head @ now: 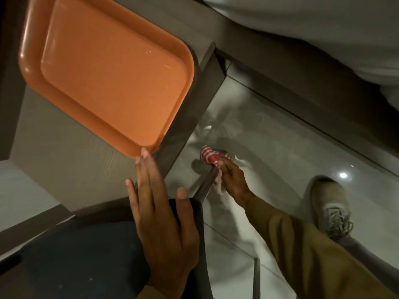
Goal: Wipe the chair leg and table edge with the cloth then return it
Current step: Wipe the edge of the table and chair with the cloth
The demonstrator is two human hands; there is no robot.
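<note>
I look steeply down. My right hand (232, 180) grips a red-and-white striped cloth (210, 157) wrapped around the lower part of a grey metal chair leg (206, 185) that slants down toward the floor. My left hand (159, 214) lies flat, fingers spread, on the dark seat of the chair (86, 255), its fingertips reaching the table edge (179, 134). The grey wood-grain table (64, 160) runs up the left side of the view.
An empty orange tray (32, 61) lies on the table, one corner near my left fingertips. Glossy pale floor tiles (269, 147) spread to the right. A foot in a beige sneaker (330, 208) stands at the right. A second chair leg (257, 277) shows below.
</note>
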